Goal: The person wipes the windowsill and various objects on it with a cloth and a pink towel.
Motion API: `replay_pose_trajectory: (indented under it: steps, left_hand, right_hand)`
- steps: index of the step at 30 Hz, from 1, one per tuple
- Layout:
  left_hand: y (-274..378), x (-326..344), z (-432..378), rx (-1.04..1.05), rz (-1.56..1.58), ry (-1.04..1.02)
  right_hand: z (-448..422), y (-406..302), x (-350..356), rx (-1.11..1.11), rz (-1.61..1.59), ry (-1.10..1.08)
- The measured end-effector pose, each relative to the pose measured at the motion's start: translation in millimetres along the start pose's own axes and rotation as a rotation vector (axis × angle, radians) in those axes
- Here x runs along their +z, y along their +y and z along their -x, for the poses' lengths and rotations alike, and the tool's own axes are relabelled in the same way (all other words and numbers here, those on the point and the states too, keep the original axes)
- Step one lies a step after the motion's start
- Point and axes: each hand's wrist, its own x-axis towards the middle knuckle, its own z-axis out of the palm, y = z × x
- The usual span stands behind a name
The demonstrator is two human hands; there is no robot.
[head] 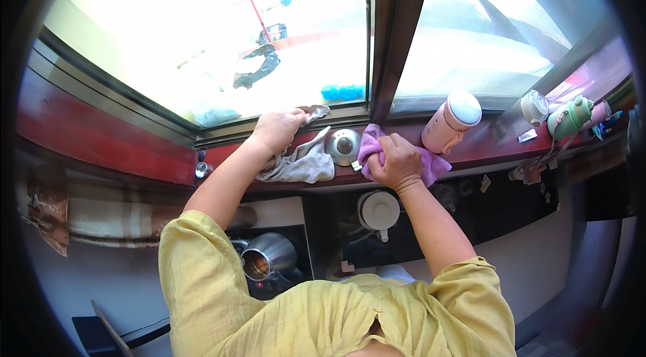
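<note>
My left hand (pixel 279 131) grips a greyish cloth (pixel 305 160) at the window track; part of the cloth hangs over the red windowsill (pixel 237 151), and a grey-brown end shows beyond my fingers. My right hand (pixel 397 161) is closed on a purple towel (pixel 434 166) bunched on the sill. Between the two cloths stands a small silver round object (pixel 343 147) with a dark knob-like centre. Just right of the purple towel is a pink bottle (pixel 450 122) with a pale lid. My fingertips are partly hidden by the cloths.
A clear bottle (pixel 522 112) and a green bottle (pixel 570 117) stand farther right on the sill. Below are a steel kettle (pixel 275 254) on a dark appliance and a white lidded vessel (pixel 379 209). The window frame (pixel 401 29) rises ahead; beyond it lies a blue object (pixel 343 92).
</note>
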Motion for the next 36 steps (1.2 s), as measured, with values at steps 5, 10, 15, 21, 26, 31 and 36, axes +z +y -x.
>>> replay_pose_trajectory:
  steps: [5,10,15,21,26,31,36]
  left_hand:
    - [-18,-4,12,-0.028,-0.024,-0.009]
    - [-43,-18,13,0.119,0.035,-0.028]
    - [-49,-32,-3,0.349,-0.048,-0.231]
    - [-60,-19,15,0.402,0.035,-0.155]
    - [-75,0,47,0.109,0.0,-0.024]
    - [-74,-2,46,0.02,0.02,-0.016]
    - [-79,6,48,-0.091,0.138,0.054]
  right_hand:
    - [0,2,1,0.002,-0.006,-0.008]
    - [0,2,2,-0.014,-0.009,0.052]
    - [-1,0,3,-0.025,0.002,0.066]
    - [3,1,-1,0.006,0.008,-0.01]
    - [0,-1,0,-0.033,0.032,0.045]
    - [0,1,0,-0.019,0.03,0.023]
    - [-1,-2,-1,-0.018,0.039,0.024]
